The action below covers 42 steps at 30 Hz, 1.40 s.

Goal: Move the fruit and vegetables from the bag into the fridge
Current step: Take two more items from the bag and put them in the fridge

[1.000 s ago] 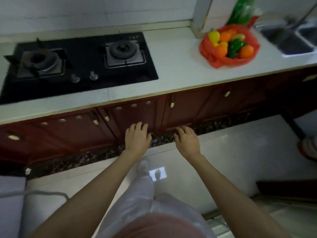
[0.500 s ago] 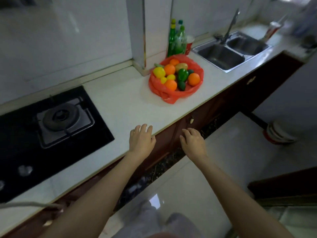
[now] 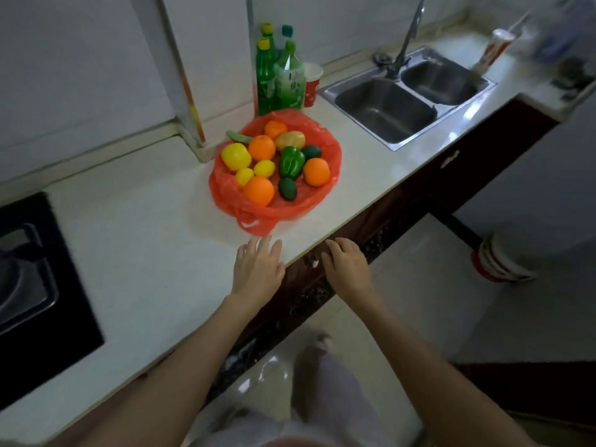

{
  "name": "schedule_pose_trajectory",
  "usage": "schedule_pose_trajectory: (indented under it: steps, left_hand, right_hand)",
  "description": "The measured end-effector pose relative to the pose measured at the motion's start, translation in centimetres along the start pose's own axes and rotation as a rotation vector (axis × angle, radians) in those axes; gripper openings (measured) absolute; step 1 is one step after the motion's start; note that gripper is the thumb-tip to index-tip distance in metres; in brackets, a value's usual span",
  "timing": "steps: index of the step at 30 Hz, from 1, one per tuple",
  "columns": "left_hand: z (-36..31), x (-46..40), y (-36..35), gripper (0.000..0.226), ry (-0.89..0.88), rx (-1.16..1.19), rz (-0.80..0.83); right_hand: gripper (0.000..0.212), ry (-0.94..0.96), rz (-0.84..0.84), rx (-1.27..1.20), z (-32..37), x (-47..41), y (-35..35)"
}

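Both hands, left (image 3: 258, 272) and right (image 3: 346, 269), released, empty, at worktop (image 3: 145, 253) front edge; bag (image 3: 258, 217) of produce just beyond.

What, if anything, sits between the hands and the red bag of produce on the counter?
Nothing visible. Only bare counter lies between the left hand and the red bag; the right hand is off the counter edge, equally unobstructed. Both hands are empty.

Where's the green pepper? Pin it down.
In the head view, the green pepper sits in the red bag on the counter, between two oranges, left of the sink.
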<state>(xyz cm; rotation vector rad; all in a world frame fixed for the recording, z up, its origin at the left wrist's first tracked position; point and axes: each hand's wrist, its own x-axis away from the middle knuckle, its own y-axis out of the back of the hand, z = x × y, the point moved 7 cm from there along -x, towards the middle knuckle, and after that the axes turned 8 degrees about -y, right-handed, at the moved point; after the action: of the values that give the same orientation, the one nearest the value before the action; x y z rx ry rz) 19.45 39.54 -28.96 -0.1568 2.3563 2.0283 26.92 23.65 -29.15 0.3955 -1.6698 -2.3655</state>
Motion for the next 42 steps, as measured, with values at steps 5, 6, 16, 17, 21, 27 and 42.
schedule_pose_trajectory:
  steps: [5, 6, 16, 17, 21, 27, 42]
  left_hand:
    - [-1.2, -5.6, -0.4, 0.044, 0.137, -0.008, -0.014]
    - [-1.3, -6.3, -0.4, 0.044, 0.159, 0.0, -0.019]
    - [0.3, -12.3, -0.6, 0.042, 0.291, -0.027, -0.042]
    - [0.7, -13.0, -0.6, 0.042, 0.298, -0.022, -0.04]
    - [2.3, -15.6, -1.0, 0.047, 0.326, 0.028, -0.028]
    - [4.4, -17.7, -1.7, 0.048, 0.356, 0.048, -0.021]
    - [3.0, -21.9, -4.5, 0.054, 0.214, -0.009, 0.117]
  right_hand:
    - [0.036, 0.154, 0.091, 0.017, -2.4, -7.3, 0.1]
    - [0.037, 0.172, 0.103, 0.013, -2.7, -8.4, 0.2]
    - [0.032, 0.386, 0.139, 0.021, -0.9, -18.7, -1.1]
    - [0.033, 0.387, 0.141, 0.026, -0.5, -19.6, -1.2]
    - [0.044, 0.383, 0.193, 0.032, 0.9, -22.8, -2.3]
    - [0.066, 0.321, 0.366, 0.145, 1.6, -25.7, -6.4]
    - [0.071, 0.147, 0.277, -0.043, -1.7, -26.9, -5.3]
